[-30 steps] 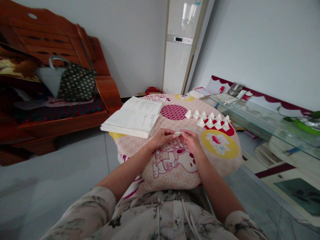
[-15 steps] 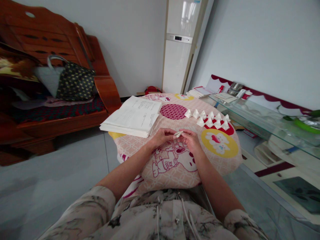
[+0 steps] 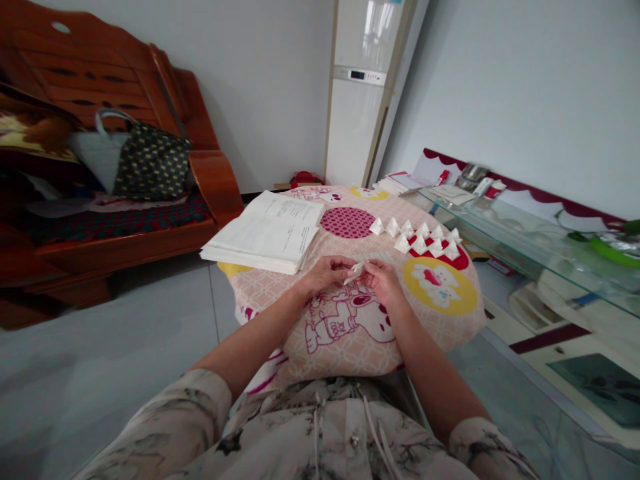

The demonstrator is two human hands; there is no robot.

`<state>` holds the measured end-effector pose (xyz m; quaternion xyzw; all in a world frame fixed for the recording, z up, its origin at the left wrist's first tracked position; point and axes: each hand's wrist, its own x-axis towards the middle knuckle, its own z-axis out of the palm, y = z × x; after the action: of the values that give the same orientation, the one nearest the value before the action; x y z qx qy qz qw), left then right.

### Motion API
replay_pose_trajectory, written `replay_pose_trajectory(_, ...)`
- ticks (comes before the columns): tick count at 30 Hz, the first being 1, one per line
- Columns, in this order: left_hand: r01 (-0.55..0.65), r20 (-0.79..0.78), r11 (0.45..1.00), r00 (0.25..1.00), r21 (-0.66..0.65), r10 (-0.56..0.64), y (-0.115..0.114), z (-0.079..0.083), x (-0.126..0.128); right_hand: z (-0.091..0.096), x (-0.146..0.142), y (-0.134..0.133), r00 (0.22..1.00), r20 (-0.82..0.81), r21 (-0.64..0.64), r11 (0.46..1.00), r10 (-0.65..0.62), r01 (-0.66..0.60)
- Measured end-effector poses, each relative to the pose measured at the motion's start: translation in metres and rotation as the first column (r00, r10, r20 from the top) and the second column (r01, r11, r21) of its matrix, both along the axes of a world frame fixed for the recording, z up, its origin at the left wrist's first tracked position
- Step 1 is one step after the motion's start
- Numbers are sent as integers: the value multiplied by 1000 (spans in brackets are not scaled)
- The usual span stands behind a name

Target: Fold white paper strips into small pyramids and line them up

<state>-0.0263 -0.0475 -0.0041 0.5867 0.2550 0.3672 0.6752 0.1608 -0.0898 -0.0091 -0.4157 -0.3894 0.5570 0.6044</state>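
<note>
Both my hands meet over a round table [image 3: 280, 313] covered with a pink cartoon-print cloth. My left hand [image 3: 326, 272] and my right hand [image 3: 381, 278] pinch a small folded white paper piece [image 3: 355, 270] between their fingertips, just above the cloth. Beyond the hands, several small folded white paper triangles [image 3: 419, 241] lie in two rows on the cloth. A thick stack of white printed paper sheets [image 3: 267, 231] rests on the table's far left part.
A red wooden bench [image 3: 120, 220] with a dotted dark bag [image 3: 149, 162] stands at the left. A tall white air-conditioner unit [image 3: 357, 100] is in the corner. A glass-topped cabinet [image 3: 525, 240] with books and tins runs along the right wall.
The paper piece has tilted between my fingertips, its near end dipping. My hands have stayed over the same spot on the cloth.
</note>
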Motion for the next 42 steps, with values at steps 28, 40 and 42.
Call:
replay_pose_trajectory(28, 145, 125, 946, 986, -291, -112, 7, -12, -1, 9, -1, -10, 968, 160, 35, 979, 194, -202)
replay_pose_trajectory(40, 228, 266, 902, 955, -368, -133, 9, -8, -7, 3, 2, -7, 976, 43, 50, 975, 213, -215)
replay_pose_trajectory(42, 267, 294, 889, 942, -372, -160, 8, -5, -8, 3, 2, -6, 975, 29, 52, 974, 219, -220)
